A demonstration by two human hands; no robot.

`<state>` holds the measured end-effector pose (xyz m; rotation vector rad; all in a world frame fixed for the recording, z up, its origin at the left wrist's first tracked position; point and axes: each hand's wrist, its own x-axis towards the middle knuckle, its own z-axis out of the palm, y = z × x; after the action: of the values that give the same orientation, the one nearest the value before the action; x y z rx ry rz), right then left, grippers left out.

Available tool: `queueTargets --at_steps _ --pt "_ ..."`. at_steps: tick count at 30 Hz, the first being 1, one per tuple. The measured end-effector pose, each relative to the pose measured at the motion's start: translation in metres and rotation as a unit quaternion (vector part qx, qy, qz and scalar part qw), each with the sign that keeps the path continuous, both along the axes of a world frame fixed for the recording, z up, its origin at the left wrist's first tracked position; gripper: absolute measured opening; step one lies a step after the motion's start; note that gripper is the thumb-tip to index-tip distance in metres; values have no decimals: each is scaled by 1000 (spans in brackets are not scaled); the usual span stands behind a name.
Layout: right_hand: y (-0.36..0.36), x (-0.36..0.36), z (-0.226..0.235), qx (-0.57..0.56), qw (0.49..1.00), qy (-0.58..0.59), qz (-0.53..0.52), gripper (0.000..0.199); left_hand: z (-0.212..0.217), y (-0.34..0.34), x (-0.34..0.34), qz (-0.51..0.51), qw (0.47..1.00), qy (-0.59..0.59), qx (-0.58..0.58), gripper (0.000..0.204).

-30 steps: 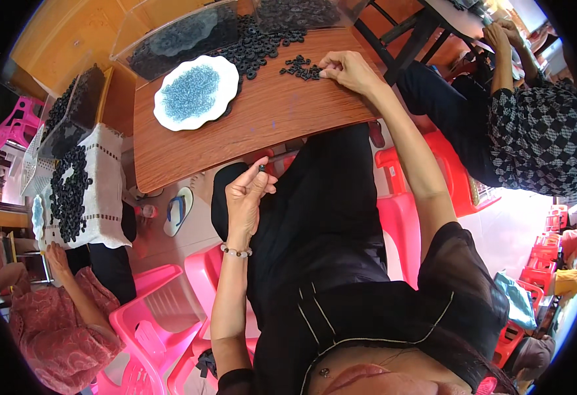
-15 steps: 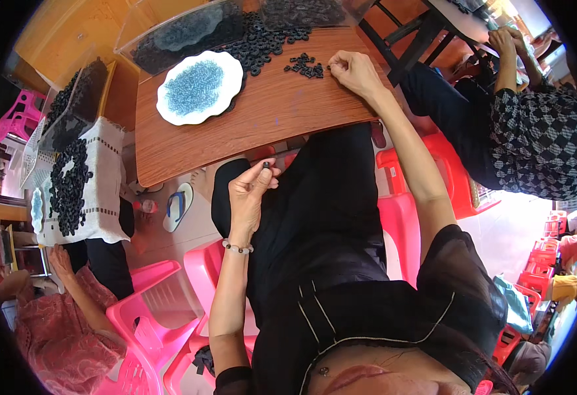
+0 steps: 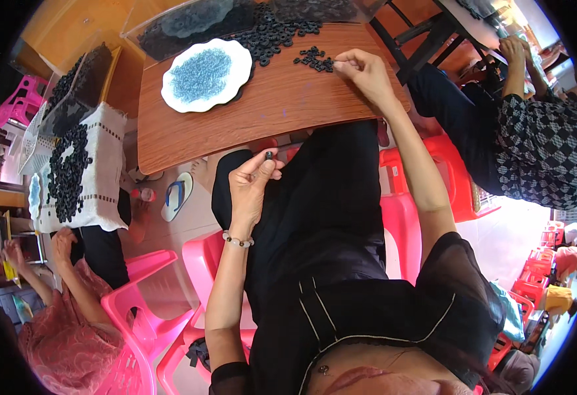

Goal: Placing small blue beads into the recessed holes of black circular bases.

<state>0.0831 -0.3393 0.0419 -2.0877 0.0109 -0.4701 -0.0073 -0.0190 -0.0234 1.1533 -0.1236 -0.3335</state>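
Observation:
My left hand (image 3: 250, 187) is raised over my lap, thumb and fingers pinching a small black ring-like part (image 3: 269, 155). On the brown table, my right hand (image 3: 367, 79) rests at the right end of a small pile of black parts (image 3: 311, 58). Its thumb and forefinger are pressed together beside the pile; whatever lies between the fingertips is too small to make out. A white scalloped plate (image 3: 239, 87) to the left carries many tiny translucent grey-blue pieces (image 3: 201, 74). Behind it spreads a larger heap of black ring-like parts (image 3: 265, 36).
Clear bins of dark parts (image 3: 193, 29) line the table's (image 3: 262, 125) far edge. At left, a co-worker's cloth-covered table (image 3: 107, 171) bears another black heap (image 3: 70, 174). Pink chairs (image 3: 150, 316) stand beside me; a person in a checked top (image 3: 545, 145) sits at right.
The view has shifted slightly, with the table sitting higher. My right hand stays at the small pile, my left still holds the black part. The co-worker at left has lifted their hands.

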Motion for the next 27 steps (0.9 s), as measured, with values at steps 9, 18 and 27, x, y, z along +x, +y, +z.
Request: queueTargets --at_steps 9,18,27 --pt "90 -81 40 236 927 192 218 18 43 -7 -9 21 995 -93 -1 28" --pt "123 -104 58 193 935 150 258 16 53 -7 -12 51 983 -167 49 27" --pt "125 -110 64 83 961 143 220 16 44 -8 -10 62 970 -218 86 25"
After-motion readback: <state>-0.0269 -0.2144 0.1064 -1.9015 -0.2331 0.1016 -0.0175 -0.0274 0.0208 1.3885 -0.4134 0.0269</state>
